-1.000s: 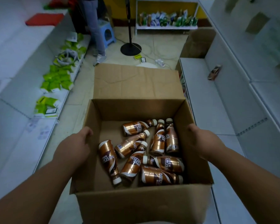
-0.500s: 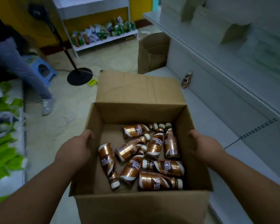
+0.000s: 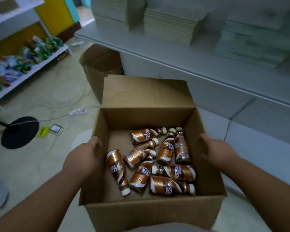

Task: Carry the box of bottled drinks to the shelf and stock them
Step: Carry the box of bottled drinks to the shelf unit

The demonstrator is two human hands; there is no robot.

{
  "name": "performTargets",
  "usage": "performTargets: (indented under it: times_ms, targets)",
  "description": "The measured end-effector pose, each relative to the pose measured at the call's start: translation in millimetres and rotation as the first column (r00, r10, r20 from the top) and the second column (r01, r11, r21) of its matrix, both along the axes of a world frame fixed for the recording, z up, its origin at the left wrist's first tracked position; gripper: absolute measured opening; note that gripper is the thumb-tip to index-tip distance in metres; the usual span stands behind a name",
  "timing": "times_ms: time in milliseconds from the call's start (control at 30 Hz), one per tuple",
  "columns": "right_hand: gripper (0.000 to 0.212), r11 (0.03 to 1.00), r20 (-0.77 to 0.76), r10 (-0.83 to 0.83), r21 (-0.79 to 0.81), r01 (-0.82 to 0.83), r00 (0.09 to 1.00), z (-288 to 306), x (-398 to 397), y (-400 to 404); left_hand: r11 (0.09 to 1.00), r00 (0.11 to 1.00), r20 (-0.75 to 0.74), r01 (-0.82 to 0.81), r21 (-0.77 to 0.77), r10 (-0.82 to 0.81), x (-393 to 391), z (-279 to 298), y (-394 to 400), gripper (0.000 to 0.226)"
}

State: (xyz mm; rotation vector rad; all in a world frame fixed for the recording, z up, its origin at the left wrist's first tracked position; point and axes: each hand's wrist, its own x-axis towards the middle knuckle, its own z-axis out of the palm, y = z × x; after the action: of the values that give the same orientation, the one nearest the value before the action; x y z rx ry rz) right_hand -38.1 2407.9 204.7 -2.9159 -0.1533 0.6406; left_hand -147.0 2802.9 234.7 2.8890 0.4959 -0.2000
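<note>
An open brown cardboard box (image 3: 147,96) is held in front of me, its far flap standing up. Several copper-and-brown coffee bottles (image 3: 164,161) with white caps lie loose on its bottom, mostly toward the right side. My left hand (image 3: 84,154) grips the box's left wall from outside, thumb over the rim. My right hand (image 3: 214,149) grips the right wall the same way. The white store shelf (image 3: 258,144) runs along the right, its low tier just beyond the box.
Stacks of flat cartons (image 3: 171,25) fill the upper shelf tier. Another open cardboard box (image 3: 100,64) stands on the floor by the shelf end. A black round stand base (image 3: 18,131), cables and a power strip (image 3: 78,112) lie on the floor at left. Packaged goods sit on a far-left rack (image 3: 23,61).
The view has swung to the right: the white shelf now fills the right and top, and the person by the stool has left the frame. Both hands keep the same hold on the box.
</note>
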Motion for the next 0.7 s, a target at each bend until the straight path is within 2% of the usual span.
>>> performTargets:
  times_ms: [167, 333, 533, 700]
  targets:
    - [0.07, 0.934, 0.005, -0.357, -0.001, 0.357, 0.934, -30.1, -49.9, 4.9, 0.94, 0.941, -0.001, 0.339, -0.025, -0.339, 94.4, -28.5, 22.8, 0.044]
    - [0.068, 0.802, 0.025, -0.596, -0.026, 0.597, 0.803, -26.7, -104.1, -9.0, 0.823, 0.821, -0.056, 0.568, -0.026, -0.568, 150.8, -36.0, -22.1, 0.042]
    - [0.063, 0.591, 0.038, -0.805, -0.02, 0.806, 0.592, -59.8, -186.9, -33.6, 0.573, 0.569, -0.066, 0.818, -0.057, -0.819, 181.5, -68.5, -110.0, 0.04]
    - [0.071, 0.388, 0.042, -0.92, -0.038, 0.921, 0.389, -117.7, -234.8, -35.6, 0.362, 0.354, -0.136, 0.932, -0.032, -0.925, 184.0, -146.4, -175.6, 0.034]
